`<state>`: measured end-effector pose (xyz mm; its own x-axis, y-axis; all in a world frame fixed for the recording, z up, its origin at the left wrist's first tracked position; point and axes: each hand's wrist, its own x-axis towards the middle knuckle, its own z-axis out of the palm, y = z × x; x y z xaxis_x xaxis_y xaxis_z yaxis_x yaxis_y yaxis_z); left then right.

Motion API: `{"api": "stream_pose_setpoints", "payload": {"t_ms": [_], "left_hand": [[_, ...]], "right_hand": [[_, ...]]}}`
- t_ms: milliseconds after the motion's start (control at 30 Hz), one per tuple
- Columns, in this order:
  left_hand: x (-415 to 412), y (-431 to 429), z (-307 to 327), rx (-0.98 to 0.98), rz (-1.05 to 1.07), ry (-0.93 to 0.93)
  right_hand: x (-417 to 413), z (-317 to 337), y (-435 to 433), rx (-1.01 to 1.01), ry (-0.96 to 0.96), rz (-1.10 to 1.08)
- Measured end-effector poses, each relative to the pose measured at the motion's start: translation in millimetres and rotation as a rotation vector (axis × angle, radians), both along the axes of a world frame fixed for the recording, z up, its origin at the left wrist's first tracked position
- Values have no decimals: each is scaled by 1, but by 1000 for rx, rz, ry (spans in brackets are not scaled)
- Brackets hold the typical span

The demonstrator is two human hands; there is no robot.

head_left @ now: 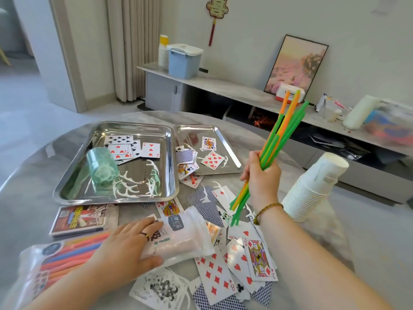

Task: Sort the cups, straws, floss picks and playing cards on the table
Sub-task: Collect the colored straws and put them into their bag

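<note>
From the head view, the right hand (261, 173) is curled round a loose bundle of green and orange straws (283, 130), held tilted in the air above the worktop (33, 175), with the lower ends splayed and uneven. The left hand (127, 245) lies on a white plastic packet (183, 238), fingers fairly straight, pinning it down. The step looks like feeding the bundle into that packet. It would go better if the lower ends were tapped level first, the packet's mouth lifted open, and the straws slid in at a shallow angle. Playing cards (214, 276) lie under and around the packet and could be dragged along. A leaning cup stack (312, 186) stands near the right forearm and might be knocked over. Further off are a pack of thicker straws (55, 258), a card box (82, 218), and a large tray (67, 189) holding floss picks (131, 186).
</note>
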<state>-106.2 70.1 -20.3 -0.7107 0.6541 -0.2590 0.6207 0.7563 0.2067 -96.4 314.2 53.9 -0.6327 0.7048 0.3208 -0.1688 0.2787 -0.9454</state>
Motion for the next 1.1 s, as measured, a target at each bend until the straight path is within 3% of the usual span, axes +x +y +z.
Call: {"api": "stream_pose_setpoints", "payload": {"t_ms": [167, 400, 567, 667, 733, 800, 900, 1100], "left_hand": [[-2, 2, 3, -3, 1, 22], [1, 1, 3, 46, -25, 24], [-2, 0, 3, 16, 6, 29], [1, 5, 13, 111, 41, -23], [5, 11, 21, 316, 115, -127], [11, 15, 30, 603, 190, -355], [18, 19, 33, 912, 255, -692], [3, 15, 36, 994, 397, -991]], "right_hand": [[1, 10, -4, -73, 16, 73], [8, -8, 1, -22, -161, 108], [8, -2, 3, 21, -73, -21], [6, 11, -8, -40, -4, 79], [5, 19, -22, -204, 14, 238], [2, 23, -41, -397, -9, 416], [-2, 19, -71, -495, -110, 623], [-12, 1, -110, -363, -272, 751]]}}
